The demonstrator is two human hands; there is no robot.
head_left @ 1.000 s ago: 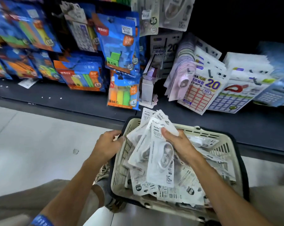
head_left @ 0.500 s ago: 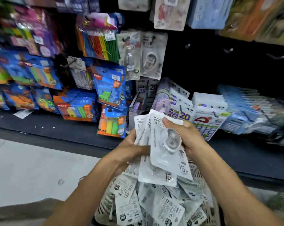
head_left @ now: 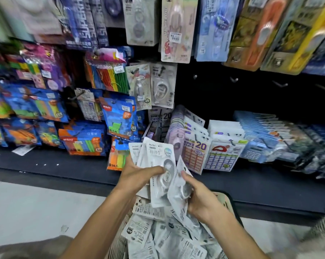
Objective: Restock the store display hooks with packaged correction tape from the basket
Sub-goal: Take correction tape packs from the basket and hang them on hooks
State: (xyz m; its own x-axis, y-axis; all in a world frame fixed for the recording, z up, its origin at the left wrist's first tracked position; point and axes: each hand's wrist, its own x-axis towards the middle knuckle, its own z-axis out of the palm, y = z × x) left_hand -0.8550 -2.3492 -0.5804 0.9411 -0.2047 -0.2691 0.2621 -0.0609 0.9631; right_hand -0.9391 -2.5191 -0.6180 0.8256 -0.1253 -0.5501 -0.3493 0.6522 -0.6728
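Note:
My left hand [head_left: 139, 174] grips a fanned bunch of white correction tape packs [head_left: 156, 156], held upright above the basket. My right hand [head_left: 199, 199] pinches one separate pack [head_left: 178, 195] beside the bunch, tilted to the right. Below both hands the cream basket [head_left: 227, 200] is full of several more loose white packs [head_left: 158, 232]. On the dark back panel, one matching pack [head_left: 162, 86] hangs from a hook. To its right several bare hooks [head_left: 234, 79] stick out of the panel.
Blue and orange stationery bags [head_left: 118, 114] hang and lean at the left. Sticker pads [head_left: 195, 152] and calculators [head_left: 258, 139] stand on the dark shelf [head_left: 64, 167] at the right. Taller carded packs [head_left: 176, 28] hang in the row above. Pale floor [head_left: 36, 208] lies at the lower left.
My view has tilted up toward the hooks. The bunch has passed into my left hand and risen higher, and my right hand has drawn one pack away to the right.

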